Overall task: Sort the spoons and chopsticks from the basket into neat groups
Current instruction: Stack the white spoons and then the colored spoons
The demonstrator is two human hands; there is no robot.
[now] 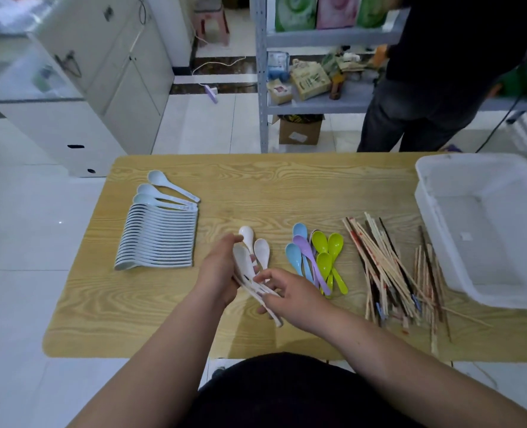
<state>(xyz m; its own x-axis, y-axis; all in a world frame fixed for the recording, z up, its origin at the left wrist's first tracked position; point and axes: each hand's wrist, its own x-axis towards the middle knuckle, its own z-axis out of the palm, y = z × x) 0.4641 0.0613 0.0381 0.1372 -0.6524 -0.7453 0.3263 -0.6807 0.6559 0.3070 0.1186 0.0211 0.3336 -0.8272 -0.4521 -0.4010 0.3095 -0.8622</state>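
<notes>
My left hand (217,270) grips a bunch of cream-white spoons (250,267) over the middle of the wooden table (287,186). My right hand (290,293) pinches the handles of the same bunch from the right. A neat nested row of pale blue-white spoons (159,239) lies at the left. Blue, purple and green plastic spoons (317,257) lie in a loose cluster right of my hands. A pile of wooden chopsticks (392,273) lies further right. The white plastic basket (459,273) stands at the table's right end, and I see nothing in it.
A person in dark clothes (426,88) stands behind the table's far right. A grey metal shelf (317,103) with boxes stands beyond the far edge. White cabinets (101,72) stand at the back left. White tiled floor surrounds the table.
</notes>
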